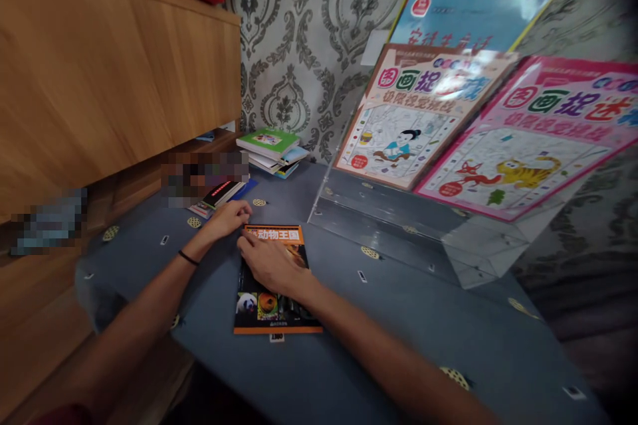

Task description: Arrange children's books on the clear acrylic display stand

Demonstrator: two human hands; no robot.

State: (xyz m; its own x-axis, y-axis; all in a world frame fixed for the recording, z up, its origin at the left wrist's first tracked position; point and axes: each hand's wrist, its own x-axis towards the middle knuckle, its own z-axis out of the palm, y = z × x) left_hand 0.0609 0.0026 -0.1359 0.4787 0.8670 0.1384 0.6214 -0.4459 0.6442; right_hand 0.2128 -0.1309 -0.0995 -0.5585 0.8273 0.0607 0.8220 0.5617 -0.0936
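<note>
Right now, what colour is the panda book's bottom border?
The border is orange, best seen in the head view.

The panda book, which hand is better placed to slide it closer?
Probably the right hand: it lies over the book. The left hand sits beyond the book's top left corner, with its palm off the cover.

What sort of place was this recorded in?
Probably a room in a home, perhaps a reading corner: grey-and-white damask-patterned wallpaper, a blue-grey table covering with yellow prints, and a clear plastic stand displaying colourful illustrated books.
</note>
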